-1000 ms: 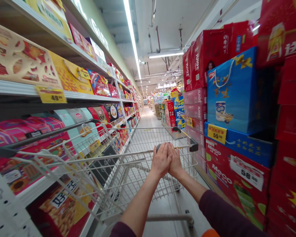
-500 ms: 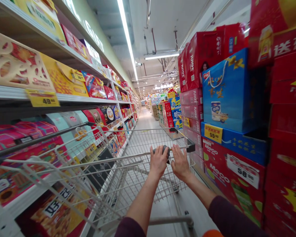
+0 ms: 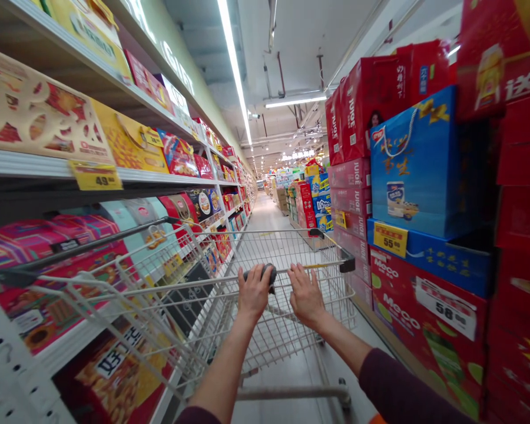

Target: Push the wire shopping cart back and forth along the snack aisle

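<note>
Left grip (image 3: 254,292) clamps the gray cart handle (image 3: 269,272), whose long axis runs from 9 to 3 o'clock; right grip (image 3: 306,296) lies at 3 o'clock from it, open, fingers spread against the bar.

Long maroon sleeves (image 3: 395,388) w/ orange garment edge (image 3: 377,419).

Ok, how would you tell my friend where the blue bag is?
On the aisle's right stands a tall pile of red boxes. High up sits a blue gift bag on a flat blue box. Its white cord handle sets it apart.
</note>
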Available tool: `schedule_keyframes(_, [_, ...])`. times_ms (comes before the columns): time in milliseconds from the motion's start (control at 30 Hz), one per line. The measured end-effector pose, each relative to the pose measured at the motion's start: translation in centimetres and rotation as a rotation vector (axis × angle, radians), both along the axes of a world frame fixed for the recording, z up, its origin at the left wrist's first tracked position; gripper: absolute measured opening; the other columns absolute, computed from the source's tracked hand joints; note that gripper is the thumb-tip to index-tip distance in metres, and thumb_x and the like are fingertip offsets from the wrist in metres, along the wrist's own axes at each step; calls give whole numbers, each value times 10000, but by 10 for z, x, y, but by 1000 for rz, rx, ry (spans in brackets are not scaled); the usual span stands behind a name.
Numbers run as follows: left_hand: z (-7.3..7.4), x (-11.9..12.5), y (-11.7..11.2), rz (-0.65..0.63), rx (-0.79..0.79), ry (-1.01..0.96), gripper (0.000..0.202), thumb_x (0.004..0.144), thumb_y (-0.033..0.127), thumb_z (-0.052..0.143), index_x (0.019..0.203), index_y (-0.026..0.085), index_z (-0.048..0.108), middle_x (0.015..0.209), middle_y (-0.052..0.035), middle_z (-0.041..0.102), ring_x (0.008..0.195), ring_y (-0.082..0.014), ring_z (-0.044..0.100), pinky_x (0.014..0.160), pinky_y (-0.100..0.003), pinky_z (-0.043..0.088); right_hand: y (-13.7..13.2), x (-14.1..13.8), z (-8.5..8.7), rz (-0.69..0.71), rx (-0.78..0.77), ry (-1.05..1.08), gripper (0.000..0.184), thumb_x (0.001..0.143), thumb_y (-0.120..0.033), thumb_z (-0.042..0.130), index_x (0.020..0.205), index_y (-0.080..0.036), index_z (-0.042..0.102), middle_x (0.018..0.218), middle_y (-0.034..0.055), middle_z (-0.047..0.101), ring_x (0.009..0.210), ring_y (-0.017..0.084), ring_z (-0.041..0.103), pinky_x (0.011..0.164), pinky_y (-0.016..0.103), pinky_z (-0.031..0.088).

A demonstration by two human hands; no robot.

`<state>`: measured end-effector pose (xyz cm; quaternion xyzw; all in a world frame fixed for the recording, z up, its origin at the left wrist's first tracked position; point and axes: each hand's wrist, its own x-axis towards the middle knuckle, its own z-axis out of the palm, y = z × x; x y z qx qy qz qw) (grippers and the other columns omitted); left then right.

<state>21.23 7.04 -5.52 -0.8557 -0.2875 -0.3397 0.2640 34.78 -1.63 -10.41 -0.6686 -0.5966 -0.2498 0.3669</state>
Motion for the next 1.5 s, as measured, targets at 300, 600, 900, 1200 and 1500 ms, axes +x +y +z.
schedule_keyframes(300, [14,-45,16,67,-17,-61,386,840,149,362,1141,255,580,1200,-102,612,1136,-245,534,1077,-555,199,7,-16,9,83,-28,10,567,751,-115,439,1316,-76,458,1449,137,343,1364,270,251,1092,540,165])
schedule_keyframes(600, [19,-75,28,123,6,-39,383,833,160,368,1129,248,595,1187,-109,621,1094,-246,554,1036,-520,289,22,-40,15,140,-45,18,579,753,-142,462,1327,-69,440,1451,141,339,1362,271,255,1091,543,169])
schedule_keyframes(900, [27,-106,41,105,-11,-23,394,829,180,352,1127,275,591,1192,-88,619,1093,-244,558,1059,-552,213,32,-48,28,154,-26,-35,589,751,-150,459,1334,-73,435,1449,157,342,1366,271,237,1090,537,154])
schedule_keyframes(1200, [48,-166,56,302,-134,-96,396,841,249,316,1150,220,562,1235,-101,590,1135,-256,522,1074,-564,131,24,-41,30,130,-141,-10,584,741,-126,432,1322,-64,440,1428,163,378,1344,272,286,1084,553,124])
schedule_keyframes(1500, [61,-215,60,464,-215,-229,418,838,238,291,1181,208,528,1303,-113,528,1222,-255,436,1075,-564,117,20,-29,16,85,-95,-34,558,759,-122,403,1314,-77,443,1407,159,413,1328,265,317,1086,551,94])
